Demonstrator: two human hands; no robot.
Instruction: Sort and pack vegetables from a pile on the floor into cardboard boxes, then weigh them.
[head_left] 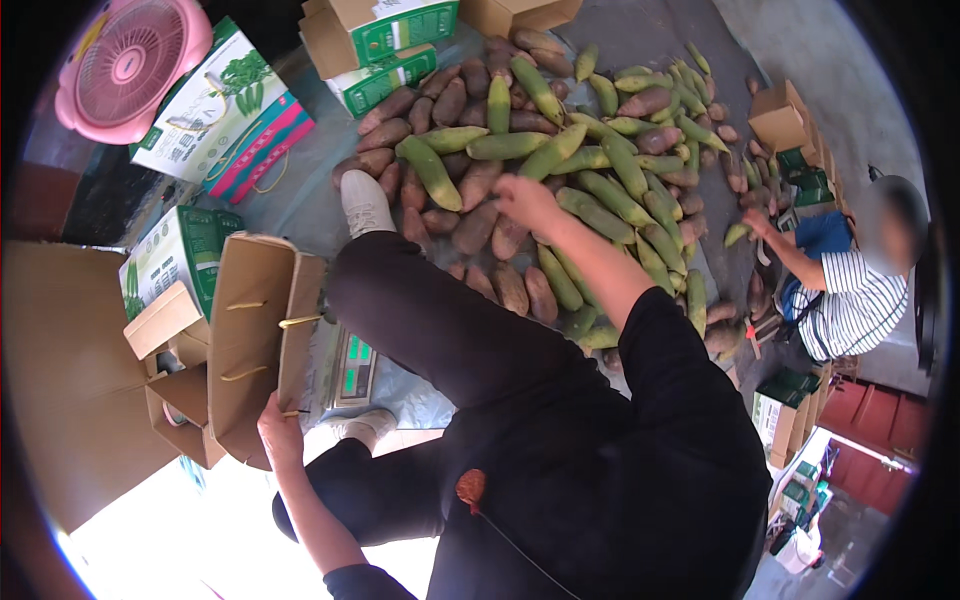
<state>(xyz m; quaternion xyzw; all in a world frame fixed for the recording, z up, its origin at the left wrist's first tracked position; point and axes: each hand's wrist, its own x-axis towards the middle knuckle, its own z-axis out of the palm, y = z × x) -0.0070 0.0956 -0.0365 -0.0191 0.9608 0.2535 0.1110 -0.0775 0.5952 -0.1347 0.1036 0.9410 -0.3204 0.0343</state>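
My left hand (280, 432) is closed on the near edge of an open cardboard carton (245, 350), which has yellow cord handles. The carton stands tilted beside a digital scale (352, 372) with green lit digits. Over the middle of a large heap, my right hand (526, 203) has its fingers curled down among the roots; what they grip, if anything, is hidden. Just beside that hand lie reddish-brown roots (475, 229). Long green radishes (603, 200) are piled on its right, with more green radishes (430, 172) beyond it to the left.
A pink fan (130, 65) and a printed carton (215, 110) stand at the far left. More green-and-white cartons (385, 75) lie behind the heap. On the right, another person (850, 285) in a striped shirt holds a green radish (737, 234), near further cartons (785, 415).
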